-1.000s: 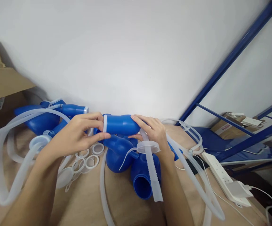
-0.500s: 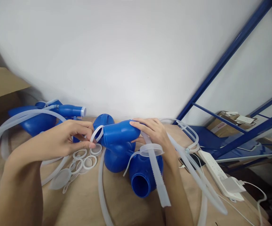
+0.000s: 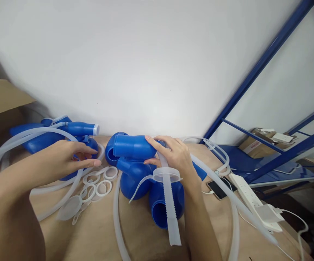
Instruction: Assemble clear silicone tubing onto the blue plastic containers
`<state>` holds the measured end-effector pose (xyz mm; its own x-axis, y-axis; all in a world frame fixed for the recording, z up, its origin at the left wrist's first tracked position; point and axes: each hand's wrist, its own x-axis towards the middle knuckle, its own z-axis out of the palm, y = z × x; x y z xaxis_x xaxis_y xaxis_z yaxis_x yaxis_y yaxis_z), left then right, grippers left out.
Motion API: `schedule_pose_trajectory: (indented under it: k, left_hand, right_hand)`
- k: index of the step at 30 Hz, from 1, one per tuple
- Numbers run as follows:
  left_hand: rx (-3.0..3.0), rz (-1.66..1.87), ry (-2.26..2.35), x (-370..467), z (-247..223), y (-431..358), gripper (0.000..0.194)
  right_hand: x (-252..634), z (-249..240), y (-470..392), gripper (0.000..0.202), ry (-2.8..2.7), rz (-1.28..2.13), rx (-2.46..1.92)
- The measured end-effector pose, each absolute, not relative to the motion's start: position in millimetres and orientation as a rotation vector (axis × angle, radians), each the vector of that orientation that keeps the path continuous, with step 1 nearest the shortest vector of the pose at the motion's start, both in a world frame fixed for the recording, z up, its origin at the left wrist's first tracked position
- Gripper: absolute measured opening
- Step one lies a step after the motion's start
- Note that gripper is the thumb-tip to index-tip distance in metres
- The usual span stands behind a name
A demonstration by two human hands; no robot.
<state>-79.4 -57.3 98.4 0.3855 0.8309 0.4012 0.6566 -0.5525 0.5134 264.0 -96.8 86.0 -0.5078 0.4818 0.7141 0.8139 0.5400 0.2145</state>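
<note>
My right hand [image 3: 170, 152] wraps over a blue plastic bottle neck [image 3: 132, 146], its open mouth facing left. Beneath that hand hangs a translucent ribbed tube [image 3: 170, 203] running through a white cap [image 3: 167, 174] with a thin strap. To the left, my left hand [image 3: 82, 157] has a white ring [image 3: 102, 151] at its thumb and fingertips, apart from the neck's mouth. Several loose white rings and caps [image 3: 103, 187] lie below it. Two rounded blue bottles [image 3: 135, 183] stand under the held neck, one with its round opening [image 3: 159, 214] facing me.
Further left lie a blue bottle with a white-capped neck [image 3: 82, 128], long translucent tubes [image 3: 42, 130] and a cardboard box [image 3: 4, 96]. A phone [image 3: 219, 190], a white power strip [image 3: 251, 199] and a blue metal shelf [image 3: 271, 156] are on the right.
My left hand has drawn left with the white ring, away from the bottle mouth. The bottle neck has shifted left and levelled; the capped tube under my right hand has swung left.
</note>
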Motion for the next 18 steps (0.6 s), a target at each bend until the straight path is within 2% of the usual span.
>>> schedule_pose_trajectory:
  k: [2,5,7,11,14,18]
  left_hand:
    - [2.374,0.776,1.278,-76,104,-61,0.057]
    - [2.311,0.852,1.163,-65,108,-69,0.091]
    - [2.321,0.859,1.080,-55,109,-73,0.085]
    - [2.356,0.979,1.054,-40,114,-76,0.049]
    - [2.266,1.213,1.139,-38,118,-78,0.048]
    - [2.154,1.304,1.214,-35,123,-88,0.050]
  right_hand:
    - [258,85,-98,0.063,-2.162,-0.699,-0.990]
    - [249,83,-102,0.066,-2.143,-0.640,-0.953]
    - [245,83,-104,0.066,-2.134,-0.626,-0.941]
    - [247,89,-107,0.051,-2.128,-0.633,-0.885]
    - [254,94,-107,0.028,-2.017,-0.753,-0.860]
    - [259,93,-105,0.022,-1.882,-0.909,-0.757]
